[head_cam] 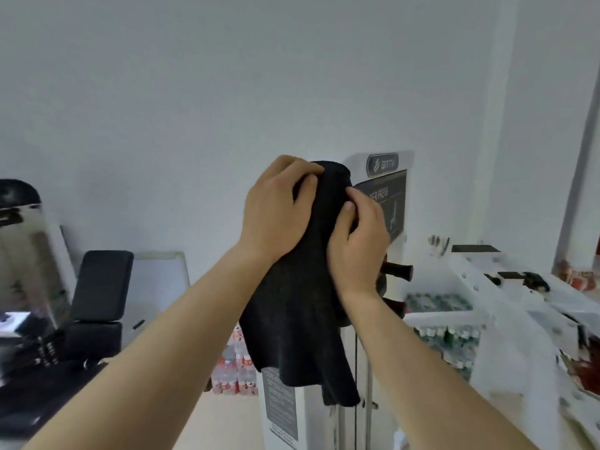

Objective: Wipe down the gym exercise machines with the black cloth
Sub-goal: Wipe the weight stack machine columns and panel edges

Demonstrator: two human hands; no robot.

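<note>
Both arms raised: left hand (276, 209) & right hand (357, 241) each grip black cloth (302, 319), fingers curled.

Flat, even, cool light, barely any shadow; my view bows at edges, white frame (470, 274) on my right blurred

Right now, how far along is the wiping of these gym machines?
Done: nothing in view shows that any machine has been wiped. In hand: the left hand and right hand both grip the cloth, held up in front of the white tower; I cannot tell whether it touches. Probably left: that tower, the black bench and the white frame.
</note>
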